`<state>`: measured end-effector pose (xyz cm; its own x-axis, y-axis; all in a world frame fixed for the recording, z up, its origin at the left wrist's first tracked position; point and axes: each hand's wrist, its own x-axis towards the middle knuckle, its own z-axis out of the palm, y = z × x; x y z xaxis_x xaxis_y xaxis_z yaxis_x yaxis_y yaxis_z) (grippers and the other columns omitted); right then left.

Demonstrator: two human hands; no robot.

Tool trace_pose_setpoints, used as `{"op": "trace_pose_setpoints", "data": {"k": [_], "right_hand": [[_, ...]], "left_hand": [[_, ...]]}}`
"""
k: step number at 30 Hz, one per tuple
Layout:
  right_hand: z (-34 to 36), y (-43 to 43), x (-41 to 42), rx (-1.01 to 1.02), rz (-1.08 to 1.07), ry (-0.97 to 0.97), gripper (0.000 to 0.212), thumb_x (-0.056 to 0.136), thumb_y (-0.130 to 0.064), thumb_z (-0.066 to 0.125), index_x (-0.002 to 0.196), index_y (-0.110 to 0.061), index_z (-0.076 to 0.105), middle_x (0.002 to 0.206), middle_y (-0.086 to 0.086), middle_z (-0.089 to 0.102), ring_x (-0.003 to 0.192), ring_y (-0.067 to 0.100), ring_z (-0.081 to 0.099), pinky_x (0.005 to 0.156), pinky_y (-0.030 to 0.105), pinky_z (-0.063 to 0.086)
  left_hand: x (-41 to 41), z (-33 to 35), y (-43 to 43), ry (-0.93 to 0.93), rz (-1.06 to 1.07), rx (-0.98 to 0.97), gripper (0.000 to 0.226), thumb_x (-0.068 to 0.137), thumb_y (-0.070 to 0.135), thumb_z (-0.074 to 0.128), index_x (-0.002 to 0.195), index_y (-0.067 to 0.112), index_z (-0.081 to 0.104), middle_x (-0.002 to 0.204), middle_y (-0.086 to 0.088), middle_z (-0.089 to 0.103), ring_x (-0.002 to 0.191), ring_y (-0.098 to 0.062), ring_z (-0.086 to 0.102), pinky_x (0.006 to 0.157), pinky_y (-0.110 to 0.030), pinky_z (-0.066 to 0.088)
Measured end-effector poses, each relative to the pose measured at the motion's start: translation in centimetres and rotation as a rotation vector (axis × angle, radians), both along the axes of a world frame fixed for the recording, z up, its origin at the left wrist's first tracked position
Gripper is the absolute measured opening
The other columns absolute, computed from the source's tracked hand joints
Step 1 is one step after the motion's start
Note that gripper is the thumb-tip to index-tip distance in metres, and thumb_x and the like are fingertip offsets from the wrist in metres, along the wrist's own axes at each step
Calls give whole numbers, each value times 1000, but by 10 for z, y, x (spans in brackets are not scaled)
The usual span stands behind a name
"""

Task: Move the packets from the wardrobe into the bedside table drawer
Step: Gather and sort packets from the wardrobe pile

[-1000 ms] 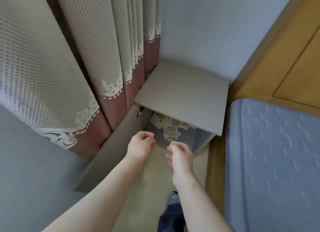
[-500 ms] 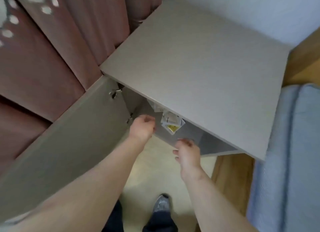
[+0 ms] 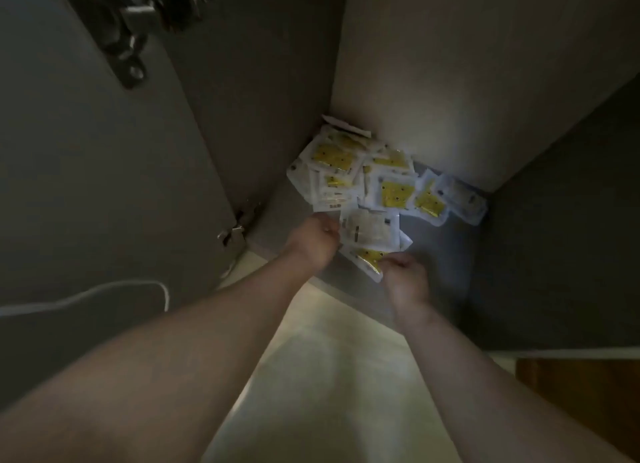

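Two dark metal hinges [image 3: 230,232] sit on the open grey cabinet door [image 3: 86,185] at far left, and a thin white cable [image 3: 104,293] runs across it lower down. Next over, the left hand [image 3: 313,239] has its fingers curled round the edge of a flat white packet [image 3: 369,228]. Behind that, a heap of white sachets with yellow panels [image 3: 363,171] is shoved into the back-left corner of the cabinet floor, some spilling rightward. The right hand [image 3: 403,277] pinches a yellow-printed packet [image 3: 367,257] lying just under the white one. The print's way too blurry to read. There's a brown wooden board [image 3: 581,393] at bottom right.
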<state>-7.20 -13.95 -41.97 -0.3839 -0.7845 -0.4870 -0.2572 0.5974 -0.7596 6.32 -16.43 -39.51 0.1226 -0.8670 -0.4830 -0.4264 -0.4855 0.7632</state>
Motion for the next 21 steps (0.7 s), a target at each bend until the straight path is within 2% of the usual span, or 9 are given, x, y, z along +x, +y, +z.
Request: {"op": "trace_pose_setpoints", "data": {"k": [3, 5, 7, 9, 11, 15, 18, 21], "right_hand": [[-34, -18, -1, -21, 34, 60, 21, 87, -5, 54, 106, -10, 64, 97, 6, 58, 89, 23, 53, 75, 25, 39], [-54, -30, -3, -44, 105, 141, 33, 86, -11, 56, 119, -13, 59, 118, 7, 58, 106, 26, 55, 89, 28, 43], [-64, -37, -3, -63, 246, 311, 46, 87, -18, 57, 133, -20, 50, 142, 4, 44, 128, 27, 41, 106, 32, 34], [-67, -40, -3, -39, 428, 449, 57, 89, -27, 56, 143, -26, 36, 154, -3, 24, 139, 26, 23, 112, 35, 22], [-68, -39, -4, 45, 601, 514, 66, 90, -36, 55, 147, -32, 22, 158, -6, 9, 144, 25, 10, 114, 39, 15], [-71, -45, -13, 215, 825, 675, 79, 89, -52, 50, 150, -36, 2, 159, -3, -13, 147, 25, -9, 116, 44, 5], [-75, -58, -17, 221, 832, 693, 86, 86, -60, 51, 150, -35, 1, 159, -1, -14, 146, 26, -10, 117, 43, 6], [-77, -63, -21, 190, 831, 704, 84, 86, -61, 50, 151, -35, 3, 159, -1, -12, 146, 26, -10, 117, 42, 7]], "left_hand": [[2, -36, -14, -116, -75, -68, 27, 96, 18, 46, 118, 13, 60, 128, -8, 58, 120, -26, 52, 94, -23, 38], [3, -56, -24, -177, -139, -112, 28, 95, 16, 46, 120, 16, 59, 129, -6, 57, 119, -25, 52, 94, -23, 38], [3, -74, -32, -248, -214, -144, 29, 93, 14, 48, 121, 15, 58, 128, -6, 57, 118, -25, 52, 93, -23, 38], [3, -86, -38, -321, -268, -192, 30, 90, 14, 51, 119, 14, 57, 128, -8, 53, 118, -26, 50, 96, -27, 39], [4, -93, -41, -391, -322, -245, 34, 89, 15, 52, 122, 15, 55, 132, -8, 46, 123, -28, 43, 102, -32, 38], [4, -93, -50, -532, -448, -347, 48, 92, 21, 48, 139, 22, 38, 153, -4, 19, 140, -27, 13, 113, -35, 20], [2, -90, -72, -590, -517, -354, 60, 93, 27, 47, 147, 27, 22, 158, -1, -5, 144, -26, -8, 116, -42, 8], [-1, -91, -97, -620, -590, -332, 74, 92, 30, 51, 151, 29, 6, 157, -2, -21, 143, -29, -23, 116, -45, -4]]}}
